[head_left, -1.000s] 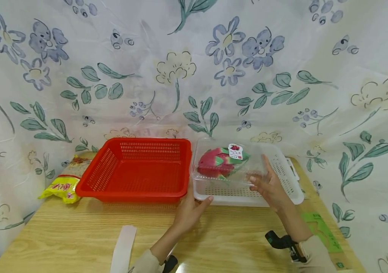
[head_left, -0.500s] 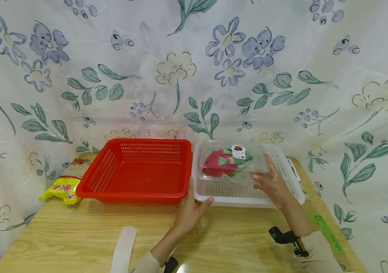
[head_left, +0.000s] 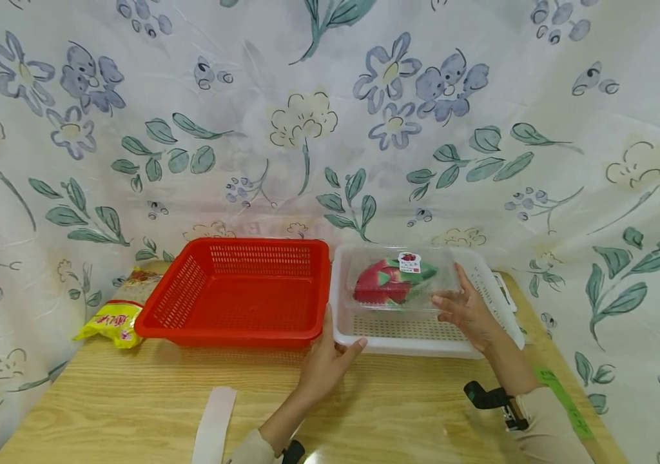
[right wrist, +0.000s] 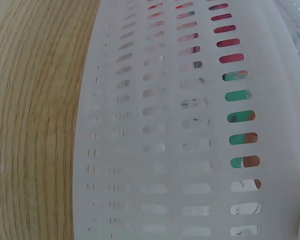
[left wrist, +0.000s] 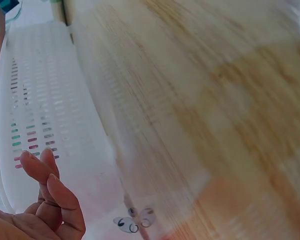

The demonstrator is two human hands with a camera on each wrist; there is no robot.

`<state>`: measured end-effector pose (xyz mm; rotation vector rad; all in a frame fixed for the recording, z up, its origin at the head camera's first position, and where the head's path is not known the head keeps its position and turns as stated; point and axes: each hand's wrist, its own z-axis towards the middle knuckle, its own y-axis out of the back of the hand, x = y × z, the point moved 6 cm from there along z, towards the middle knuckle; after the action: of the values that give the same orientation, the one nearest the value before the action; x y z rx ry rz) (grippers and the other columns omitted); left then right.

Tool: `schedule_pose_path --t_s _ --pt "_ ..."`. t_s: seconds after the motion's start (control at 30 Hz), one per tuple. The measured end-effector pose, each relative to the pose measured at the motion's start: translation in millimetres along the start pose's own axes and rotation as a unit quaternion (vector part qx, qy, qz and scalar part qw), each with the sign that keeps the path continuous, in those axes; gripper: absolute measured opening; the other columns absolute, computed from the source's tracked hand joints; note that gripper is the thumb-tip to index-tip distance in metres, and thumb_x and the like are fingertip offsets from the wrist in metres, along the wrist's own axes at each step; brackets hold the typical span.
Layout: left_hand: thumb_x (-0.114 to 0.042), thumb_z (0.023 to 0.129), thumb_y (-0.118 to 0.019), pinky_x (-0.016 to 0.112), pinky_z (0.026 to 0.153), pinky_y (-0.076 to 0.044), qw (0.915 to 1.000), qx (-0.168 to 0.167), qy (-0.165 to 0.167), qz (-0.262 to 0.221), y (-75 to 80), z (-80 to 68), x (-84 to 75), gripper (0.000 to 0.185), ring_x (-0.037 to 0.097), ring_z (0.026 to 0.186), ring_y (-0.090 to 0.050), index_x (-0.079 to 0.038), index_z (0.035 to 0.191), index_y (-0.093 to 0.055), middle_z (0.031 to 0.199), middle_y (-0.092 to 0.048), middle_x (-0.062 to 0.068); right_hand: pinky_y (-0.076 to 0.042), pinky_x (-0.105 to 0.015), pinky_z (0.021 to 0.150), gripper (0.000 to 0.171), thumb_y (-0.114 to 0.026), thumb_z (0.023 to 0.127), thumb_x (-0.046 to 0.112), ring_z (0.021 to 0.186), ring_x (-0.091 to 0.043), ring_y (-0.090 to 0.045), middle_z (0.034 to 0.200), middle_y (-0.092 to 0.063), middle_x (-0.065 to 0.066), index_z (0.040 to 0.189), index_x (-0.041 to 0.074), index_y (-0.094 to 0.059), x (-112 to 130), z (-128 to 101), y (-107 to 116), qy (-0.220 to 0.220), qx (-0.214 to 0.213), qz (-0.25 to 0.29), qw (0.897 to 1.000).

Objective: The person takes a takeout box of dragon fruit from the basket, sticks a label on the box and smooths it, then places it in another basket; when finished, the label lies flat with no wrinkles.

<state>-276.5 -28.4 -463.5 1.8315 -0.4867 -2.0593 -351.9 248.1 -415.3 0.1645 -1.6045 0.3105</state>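
A clear plastic box [head_left: 390, 303] with a pink and green dragon fruit [head_left: 385, 280] and a white label is at the white basket [head_left: 417, 345]. My right hand [head_left: 472, 316] holds the box's right end, thumb at the front and fingers on the far side. My left hand [head_left: 324, 364] is at the basket's front left corner, forefinger pointing up between the two baskets, thumb near the rim. In the left wrist view the left hand's fingers [left wrist: 52, 195] are loosely bent beside the slotted wall. Through the slots [right wrist: 238, 95] in the right wrist view, pink and green show.
A red basket [head_left: 260, 296] stands left of the white one. Beyond it lies a yellow packet [head_left: 118, 316]. A pale strip [head_left: 214, 422] lies on the wooden table [head_left: 133, 399]; green tape [head_left: 564, 399] runs along its right edge. A floral curtain [head_left: 283, 129] hangs behind.
The box has shifted a little to the right and lower over the white basket, with my right hand following it. My left hand has hardly moved.
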Motion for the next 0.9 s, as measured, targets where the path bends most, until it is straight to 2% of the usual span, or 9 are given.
schedule_pose_path --t_s 0.3,0.7,0.9 --pt "-0.053 0.090 -0.067 0.023 0.055 -0.040 0.9999 -0.001 -0.010 -0.008 0.1 -1.6 -2.3 0.103 0.009 0.073 -0.052 -0.018 0.161 -0.002 0.083 -0.057 -0.003 -0.054 -0.026 0.076 0.101 -0.062 0.096 0.012 0.100 -0.010 -0.058 0.112 -0.054 0.000 0.158 0.025 0.018 -3.9 2.1 0.6 -0.001 0.015 -0.033 0.999" --pt "-0.054 0.090 -0.066 0.023 0.053 -0.040 0.9998 0.008 -0.014 -0.012 -0.9 -0.6 -2.3 0.103 0.009 0.073 -0.053 -0.019 0.161 0.001 0.082 -0.057 -0.004 -0.054 -0.027 0.077 0.102 -0.064 0.096 0.012 0.101 -0.010 -0.059 0.116 -0.057 -0.005 0.158 0.023 0.017 -5.2 1.3 0.1 -0.009 0.026 -0.064 0.998" --pt "-0.057 0.090 -0.065 0.024 0.053 -0.038 0.9998 -0.002 -0.016 0.009 -1.3 0.6 0.8 0.104 0.006 0.068 -0.051 -0.016 0.161 -0.001 0.075 -0.056 -0.006 -0.055 -0.029 0.080 0.102 -0.063 0.096 0.011 0.102 -0.010 -0.060 0.115 -0.056 -0.006 0.158 0.022 0.017 -8.2 2.2 0.9 -0.008 0.037 -0.068 0.997"
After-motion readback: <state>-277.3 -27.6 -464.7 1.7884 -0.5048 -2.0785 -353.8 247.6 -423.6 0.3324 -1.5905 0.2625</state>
